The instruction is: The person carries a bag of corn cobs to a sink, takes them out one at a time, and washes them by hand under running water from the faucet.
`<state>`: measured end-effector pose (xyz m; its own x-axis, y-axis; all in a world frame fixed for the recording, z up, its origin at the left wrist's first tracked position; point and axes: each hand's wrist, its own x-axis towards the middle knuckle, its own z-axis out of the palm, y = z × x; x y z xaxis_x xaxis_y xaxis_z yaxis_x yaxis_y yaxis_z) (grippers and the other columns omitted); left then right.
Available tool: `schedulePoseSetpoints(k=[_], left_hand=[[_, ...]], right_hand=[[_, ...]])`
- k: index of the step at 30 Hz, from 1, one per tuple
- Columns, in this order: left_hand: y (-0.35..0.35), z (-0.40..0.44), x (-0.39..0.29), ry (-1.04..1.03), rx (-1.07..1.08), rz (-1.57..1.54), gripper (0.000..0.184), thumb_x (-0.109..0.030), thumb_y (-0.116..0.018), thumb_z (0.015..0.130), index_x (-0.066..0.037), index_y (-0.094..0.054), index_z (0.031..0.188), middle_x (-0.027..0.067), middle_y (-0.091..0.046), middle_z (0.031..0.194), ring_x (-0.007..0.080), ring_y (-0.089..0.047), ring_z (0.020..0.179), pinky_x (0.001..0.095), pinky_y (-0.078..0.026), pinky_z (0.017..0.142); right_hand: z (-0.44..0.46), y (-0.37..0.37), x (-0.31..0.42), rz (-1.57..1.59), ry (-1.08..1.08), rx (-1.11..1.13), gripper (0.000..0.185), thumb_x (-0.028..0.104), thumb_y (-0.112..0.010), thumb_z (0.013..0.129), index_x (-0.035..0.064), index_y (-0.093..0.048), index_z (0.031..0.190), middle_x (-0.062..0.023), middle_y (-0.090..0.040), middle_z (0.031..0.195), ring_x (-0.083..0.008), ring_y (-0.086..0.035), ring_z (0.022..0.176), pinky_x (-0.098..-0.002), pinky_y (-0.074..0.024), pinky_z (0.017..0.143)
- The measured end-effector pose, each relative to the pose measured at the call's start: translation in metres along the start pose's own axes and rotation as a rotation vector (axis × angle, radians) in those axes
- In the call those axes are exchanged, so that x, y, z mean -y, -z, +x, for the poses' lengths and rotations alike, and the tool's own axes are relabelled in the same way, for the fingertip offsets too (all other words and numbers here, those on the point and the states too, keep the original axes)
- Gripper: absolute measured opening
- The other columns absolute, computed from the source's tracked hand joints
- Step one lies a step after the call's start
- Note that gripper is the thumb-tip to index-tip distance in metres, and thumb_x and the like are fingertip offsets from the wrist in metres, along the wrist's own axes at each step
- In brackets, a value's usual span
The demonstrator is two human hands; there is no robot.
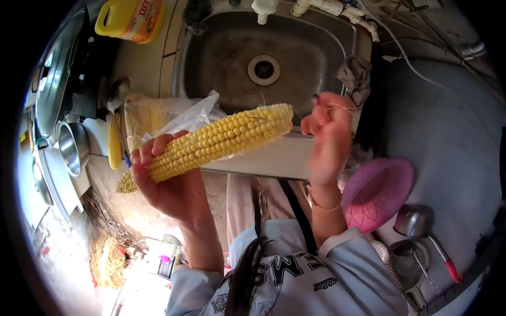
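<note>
A long yellow corn cob, bare of husk, is held at a slant in front of the sink. My left hand is wrapped round its lower left part, with the fingers on top. The cob's other end points up to the right. Beside that end, apart from it, is my right hand, its fingers curled and slightly blurred. Thin strands of corn silk show at its fingers. Behind the cob, a clear plastic bag lies on the counter.
The metal sink has a drain in its middle; a grey cloth hangs on its right rim. A yellow jug stands back left. Another corn cob lies left. A pink basin and metal pot are at right.
</note>
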<state>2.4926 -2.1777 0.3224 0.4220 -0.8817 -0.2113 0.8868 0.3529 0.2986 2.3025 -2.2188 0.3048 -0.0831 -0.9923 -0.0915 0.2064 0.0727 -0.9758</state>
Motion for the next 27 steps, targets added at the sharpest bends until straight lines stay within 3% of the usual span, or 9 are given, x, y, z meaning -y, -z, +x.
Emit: schedulePoseSetpoints(k=[1,4,6,7,11,14,16,17,27], left_hand=[[0.001,0.000,0.000,-0.003,0.020,0.005,0.008,-0.015,-0.052,0.085,-0.010,-0.046,0.081,0.0002,-0.048,0.080,0.0169,-0.047,0.088,0.0442,-0.027,0.101],[0.001,-0.004,0.003,0.024,-0.034,-0.044,0.008,-0.015,-0.051,0.085,-0.010,-0.047,0.081,0.0006,-0.048,0.080,0.0169,-0.047,0.088,0.0440,-0.027,0.101],[0.006,-0.004,0.002,0.047,-0.046,-0.089,0.008,-0.014,-0.052,0.085,-0.010,-0.047,0.081,0.0007,-0.048,0.080,0.0170,-0.046,0.088,0.0438,-0.027,0.101],[0.009,-0.004,0.002,0.072,-0.056,-0.133,0.008,-0.014,-0.052,0.085,-0.010,-0.047,0.080,0.0009,-0.048,0.080,0.0170,-0.046,0.088,0.0436,-0.027,0.101],[0.013,-0.007,0.007,0.061,-0.072,-0.119,0.008,-0.014,-0.054,0.084,-0.010,-0.048,0.080,0.0006,-0.047,0.079,0.0169,-0.046,0.088,0.0429,-0.027,0.101],[0.017,-0.004,0.007,0.094,-0.112,-0.200,0.011,-0.014,-0.055,0.083,-0.010,-0.047,0.078,0.0001,-0.047,0.078,0.0167,-0.046,0.087,0.0420,-0.027,0.100],[0.018,-0.001,0.007,0.085,-0.066,-0.176,0.013,-0.013,-0.057,0.081,-0.010,-0.046,0.076,-0.0004,-0.047,0.078,0.0156,-0.046,0.086,0.0404,-0.027,0.097],[0.018,-0.001,0.006,0.085,-0.065,-0.175,0.013,-0.013,-0.057,0.081,-0.010,-0.046,0.076,-0.0004,-0.047,0.078,0.0156,-0.046,0.086,0.0404,-0.027,0.097],[0.020,0.013,-0.002,0.062,0.042,-0.302,0.030,0.006,-0.058,0.050,-0.014,-0.046,0.068,-0.0049,-0.047,0.065,0.0100,-0.048,0.070,0.0295,-0.031,0.086]], right_hand=[[-0.001,-0.006,-0.001,-0.161,0.089,0.060,0.040,0.029,-0.058,0.080,0.0018,-0.045,0.108,-0.0041,-0.042,0.094,-0.0079,-0.037,0.068,-0.0226,-0.0354,0.060],[0.004,-0.022,-0.010,-0.496,0.394,0.168,0.029,0.024,-0.054,0.084,-0.0004,-0.050,0.099,-0.0084,-0.050,0.095,-0.0136,-0.049,0.080,-0.0249,-0.0409,0.068],[-0.001,-0.033,-0.022,-0.038,0.231,0.090,0.017,0.014,-0.045,0.089,-0.0011,-0.052,0.093,-0.0106,-0.055,0.088,-0.0167,-0.054,0.083,-0.0270,-0.0425,0.073],[-0.003,-0.033,-0.025,-0.087,0.268,0.047,0.017,0.006,-0.037,0.091,-0.0010,-0.052,0.086,-0.0122,-0.057,0.087,-0.0173,-0.055,0.081,-0.0273,-0.0429,0.074],[-0.003,-0.044,-0.027,-0.035,0.301,-0.108,0.019,0.013,-0.040,0.092,0.0005,-0.051,0.083,-0.0088,-0.055,0.083,-0.0159,-0.054,0.075,-0.0269,-0.0425,0.072],[0.001,-0.045,-0.016,0.385,0.024,-0.170,0.020,0.018,-0.042,0.093,0.0045,-0.049,0.079,-0.0035,-0.050,0.076,-0.0143,-0.049,0.074,-0.0265,-0.0408,0.071],[0.009,-0.035,-0.012,1.133,-0.442,-0.071,0.013,0.016,-0.045,0.091,0.0091,-0.049,0.081,0.0000,-0.048,0.072,-0.0132,-0.045,0.072,-0.0267,-0.0371,0.072],[0.012,-0.033,-0.010,1.160,-0.485,-0.095,0.007,0.012,-0.047,0.088,0.0114,-0.049,0.082,0.0035,-0.045,0.070,-0.0136,-0.044,0.071,-0.0262,-0.0367,0.070],[0.004,-0.006,-0.015,0.662,-0.422,0.115,0.016,0.015,-0.049,0.088,0.0059,-0.048,0.101,-0.0006,-0.048,0.088,-0.0089,-0.044,0.078,-0.0223,-0.0388,0.064]])
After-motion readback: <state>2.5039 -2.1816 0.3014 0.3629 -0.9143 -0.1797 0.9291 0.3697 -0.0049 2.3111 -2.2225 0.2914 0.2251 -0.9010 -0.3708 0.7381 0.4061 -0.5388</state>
